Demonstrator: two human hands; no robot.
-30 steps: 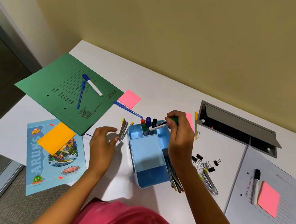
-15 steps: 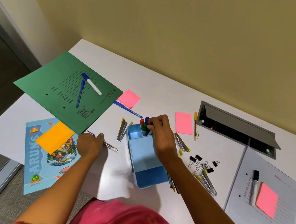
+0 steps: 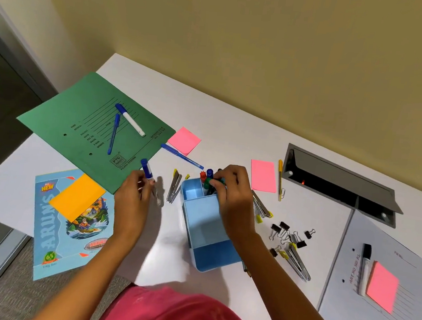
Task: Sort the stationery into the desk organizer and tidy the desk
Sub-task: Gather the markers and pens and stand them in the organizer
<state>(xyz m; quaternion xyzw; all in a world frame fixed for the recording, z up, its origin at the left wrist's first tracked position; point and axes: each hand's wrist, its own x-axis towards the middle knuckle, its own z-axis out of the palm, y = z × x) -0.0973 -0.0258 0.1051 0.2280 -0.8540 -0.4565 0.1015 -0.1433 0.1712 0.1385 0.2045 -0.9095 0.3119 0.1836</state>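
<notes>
Item: blue-capped marker [image 3: 148, 177]. Now lifted off desk [image 3: 233, 126], cap up, pinched in left hand [image 3: 131, 196] grip; 0.5 s ago it was only being reached for, flat on desk. Item: green marker [image 3: 209, 183]. Now seated in organizer [image 3: 206, 226] rear slot w/ other markers, right hand [image 3: 230, 190] grip closed on its top. Judged next: blue-capped marker to same slot, right of left grip.

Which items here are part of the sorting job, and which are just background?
In the job:
blue organizer
blue-capped marker in left hand
markers under right hand
binder clips
pink sticky notes

Just there:
cable hatch
wall
</notes>
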